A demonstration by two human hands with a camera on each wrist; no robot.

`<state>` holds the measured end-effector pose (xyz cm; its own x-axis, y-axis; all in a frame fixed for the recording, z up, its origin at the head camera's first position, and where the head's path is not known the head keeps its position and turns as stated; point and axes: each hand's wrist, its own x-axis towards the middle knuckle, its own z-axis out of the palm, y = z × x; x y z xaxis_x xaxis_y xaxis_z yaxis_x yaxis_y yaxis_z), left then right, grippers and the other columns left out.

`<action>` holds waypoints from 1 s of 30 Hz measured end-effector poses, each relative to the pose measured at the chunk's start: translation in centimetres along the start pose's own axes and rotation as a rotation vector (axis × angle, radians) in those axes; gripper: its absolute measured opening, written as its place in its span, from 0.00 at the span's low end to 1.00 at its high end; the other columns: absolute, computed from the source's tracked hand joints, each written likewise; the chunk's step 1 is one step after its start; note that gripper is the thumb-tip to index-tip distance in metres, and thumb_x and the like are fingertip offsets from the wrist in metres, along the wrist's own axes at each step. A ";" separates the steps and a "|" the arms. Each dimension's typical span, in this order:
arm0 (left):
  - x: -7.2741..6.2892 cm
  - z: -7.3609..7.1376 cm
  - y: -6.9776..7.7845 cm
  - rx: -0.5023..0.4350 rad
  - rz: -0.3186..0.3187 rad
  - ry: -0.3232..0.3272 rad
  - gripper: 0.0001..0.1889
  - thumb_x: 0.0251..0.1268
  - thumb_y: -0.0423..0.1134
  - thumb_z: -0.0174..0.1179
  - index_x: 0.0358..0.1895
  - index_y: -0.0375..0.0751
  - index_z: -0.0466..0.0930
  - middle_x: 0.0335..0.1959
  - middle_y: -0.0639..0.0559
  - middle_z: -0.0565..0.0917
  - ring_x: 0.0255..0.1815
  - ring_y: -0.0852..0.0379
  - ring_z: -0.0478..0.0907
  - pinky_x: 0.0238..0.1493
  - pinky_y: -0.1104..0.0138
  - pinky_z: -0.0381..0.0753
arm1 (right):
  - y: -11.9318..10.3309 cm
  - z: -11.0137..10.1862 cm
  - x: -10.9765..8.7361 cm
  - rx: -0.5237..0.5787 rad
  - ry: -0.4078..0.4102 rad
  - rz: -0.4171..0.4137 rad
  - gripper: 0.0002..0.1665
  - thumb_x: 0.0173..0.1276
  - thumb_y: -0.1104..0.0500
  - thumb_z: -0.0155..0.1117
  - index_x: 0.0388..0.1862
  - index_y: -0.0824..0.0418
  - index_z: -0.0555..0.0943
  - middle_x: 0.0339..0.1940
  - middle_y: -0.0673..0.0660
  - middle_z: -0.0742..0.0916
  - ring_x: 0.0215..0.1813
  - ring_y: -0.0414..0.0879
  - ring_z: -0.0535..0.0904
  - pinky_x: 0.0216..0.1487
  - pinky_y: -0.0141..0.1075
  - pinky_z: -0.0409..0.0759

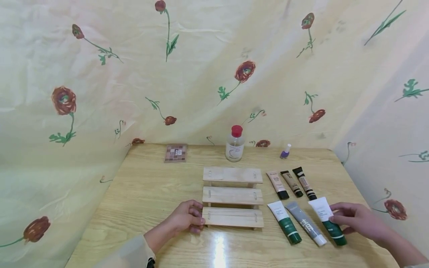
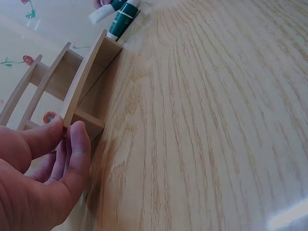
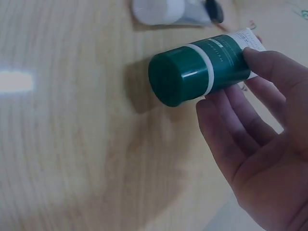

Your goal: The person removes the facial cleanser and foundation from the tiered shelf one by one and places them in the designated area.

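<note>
A three-step wooden display rack (image 1: 232, 217) stands at the middle of the table. My left hand (image 1: 187, 217) pinches the left end of its lowest step between thumb and fingers, as the left wrist view (image 2: 50, 178) also shows. On the right, my right hand (image 1: 356, 221) holds a white-and-green squeeze tube (image 1: 327, 221) between thumb and fingers. In the right wrist view its green cap (image 3: 168, 77) sits just over the tabletop, casting a shadow. Beside it lie a grey tube (image 1: 305, 223) and another white-and-green tube (image 1: 285, 222).
Behind these lie a pink BB tube (image 1: 276, 183), a beige tube (image 1: 291, 183) and a black-capped tube (image 1: 304, 183). An eyeshadow palette (image 1: 175, 153), a red-capped bottle (image 1: 235, 145) and a purple nail polish bottle (image 1: 285, 152) stand along the back, by the flowered cloth (image 1: 201, 74).
</note>
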<state>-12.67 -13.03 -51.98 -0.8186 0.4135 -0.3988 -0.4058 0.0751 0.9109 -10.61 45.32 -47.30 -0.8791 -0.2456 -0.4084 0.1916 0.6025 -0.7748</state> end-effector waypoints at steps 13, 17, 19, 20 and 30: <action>0.3 0.0 -0.3 -0.017 -0.003 -0.006 0.27 0.62 0.23 0.68 0.63 0.30 0.68 0.38 0.45 0.80 0.34 0.50 0.85 0.35 0.61 0.92 | 2.3 0.5 -0.1 0.023 -0.035 0.099 0.32 0.79 0.53 0.60 0.67 0.78 0.71 0.50 0.61 0.87 0.42 0.45 0.83 0.40 0.44 0.92; 0.3 0.1 -0.2 -0.018 -0.007 -0.013 0.27 0.63 0.23 0.68 0.63 0.30 0.68 0.37 0.45 0.80 0.33 0.50 0.85 0.35 0.61 0.92 | 2.4 0.6 -0.2 0.013 -0.029 0.099 0.31 0.79 0.53 0.60 0.67 0.78 0.72 0.51 0.63 0.87 0.42 0.45 0.83 0.39 0.44 0.92; 0.3 0.1 -0.2 -0.016 -0.010 -0.013 0.27 0.63 0.23 0.68 0.63 0.29 0.68 0.37 0.46 0.79 0.33 0.50 0.85 0.34 0.61 0.92 | 2.4 0.7 -0.2 0.006 -0.025 0.108 0.31 0.79 0.52 0.60 0.66 0.77 0.72 0.52 0.64 0.87 0.43 0.46 0.83 0.40 0.45 0.92; 0.3 0.1 -0.1 -0.016 -0.012 -0.012 0.27 0.62 0.23 0.68 0.63 0.29 0.68 0.36 0.46 0.79 0.33 0.50 0.85 0.34 0.61 0.92 | 2.4 0.7 -0.2 0.005 -0.025 0.114 0.30 0.80 0.52 0.60 0.66 0.76 0.73 0.52 0.65 0.86 0.43 0.47 0.82 0.40 0.45 0.92; 0.1 0.1 -0.1 0.007 -0.004 -0.005 0.27 0.62 0.23 0.68 0.63 0.29 0.68 0.36 0.45 0.80 0.32 0.50 0.85 0.34 0.60 0.92 | 2.2 0.6 -0.2 0.007 -0.040 0.148 0.32 0.81 0.51 0.57 0.67 0.78 0.72 0.52 0.64 0.85 0.46 0.50 0.82 0.41 0.46 0.92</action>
<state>-12.69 -12.89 -52.08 -0.8149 0.4173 -0.4022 -0.4064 0.0834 0.9099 -9.78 46.21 -49.19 -0.8229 -0.1847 -0.5373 0.3210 0.6292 -0.7079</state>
